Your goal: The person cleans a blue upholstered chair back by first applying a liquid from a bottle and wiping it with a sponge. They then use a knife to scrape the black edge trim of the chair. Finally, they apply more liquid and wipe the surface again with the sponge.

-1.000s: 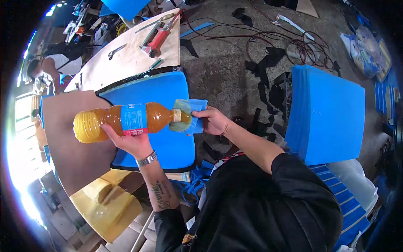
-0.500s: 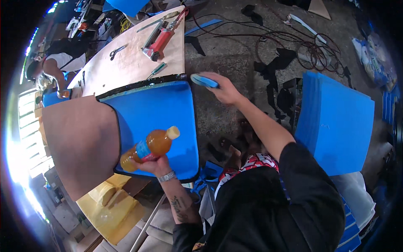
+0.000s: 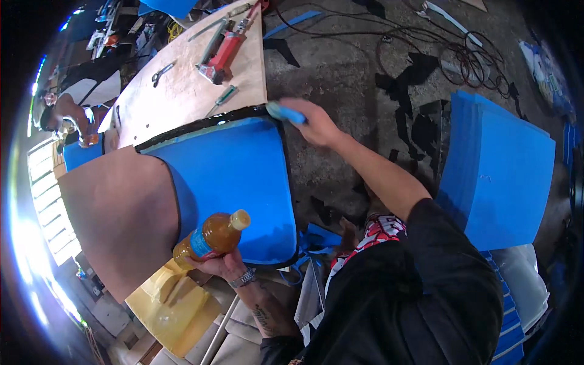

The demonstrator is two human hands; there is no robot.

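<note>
My left hand (image 3: 220, 265) is wrapped round the lower part of a plastic bottle (image 3: 214, 235) of amber liquid, with a blue label and a cream cap. The bottle tilts over the front edge of a blue panel (image 3: 237, 176) with a black border. At the panel's far right corner my right hand (image 3: 313, 123), slightly blurred, grips a light blue pad (image 3: 289, 114) with a pale tip. That tip is at the black edge strip (image 3: 207, 124), which looks wet and shiny; whether it touches is hard to tell.
On the wooden board (image 3: 176, 73) lie a red tool (image 3: 223, 58), scissors (image 3: 161, 73) and a green-handled screwdriver (image 3: 225, 96). A brown sheet (image 3: 118, 219) covers the left side. Blue sheets (image 3: 511, 170) are stacked at right. A hose (image 3: 474, 67) coils on the floor. Another person (image 3: 76, 112) bends at far left.
My right hand has brought the pad left to the panel's corner. The bottle in my left hand has moved a little nearer me. The whole view has shifted slightly.
</note>
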